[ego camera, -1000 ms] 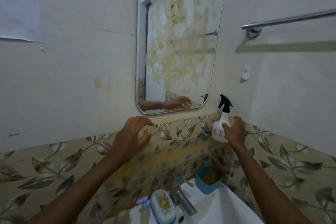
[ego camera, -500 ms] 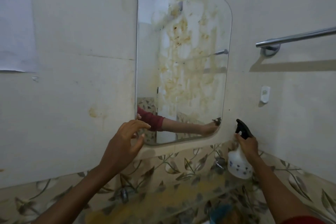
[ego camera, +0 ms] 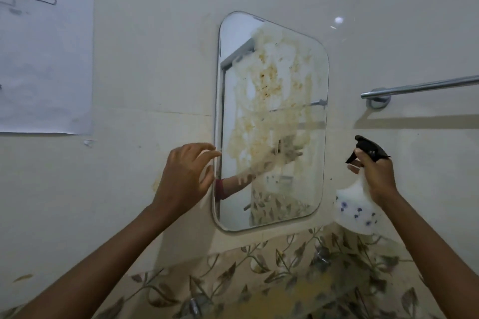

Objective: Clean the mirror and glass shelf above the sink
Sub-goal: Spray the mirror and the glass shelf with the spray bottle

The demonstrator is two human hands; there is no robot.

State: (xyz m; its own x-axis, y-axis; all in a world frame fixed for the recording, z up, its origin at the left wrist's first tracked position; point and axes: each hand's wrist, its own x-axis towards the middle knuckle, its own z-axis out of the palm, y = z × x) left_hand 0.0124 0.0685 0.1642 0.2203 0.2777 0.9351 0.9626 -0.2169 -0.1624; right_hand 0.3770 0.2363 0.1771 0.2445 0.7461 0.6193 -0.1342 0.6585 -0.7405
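Note:
A rounded mirror [ego camera: 272, 116] hangs on the pale wall, with yellow-brown smears over its upper and middle part. My left hand [ego camera: 184, 179] is raised at the mirror's left edge, its fingers curled on a thin white tissue [ego camera: 205, 198]. To the right of the mirror my right hand [ego camera: 375, 176] grips the neck of a white spray bottle [ego camera: 355, 212] with blue flowers and a black trigger head. The glass shelf [ego camera: 298, 292] runs below the mirror, see-through, with a yellowish stain on it.
A chrome towel rail [ego camera: 420, 87] sticks out from the right wall at head height. A white paper sheet [ego camera: 44, 59] is stuck on the wall at the left. Leaf-patterned tiles [ego camera: 259, 261] line the wall behind the shelf.
The view has tilted up, so the sink and tap have dropped out of sight. My right hand has lifted the spray bottle off the shelf to mirror height. My left hand has risen to the mirror's left edge.

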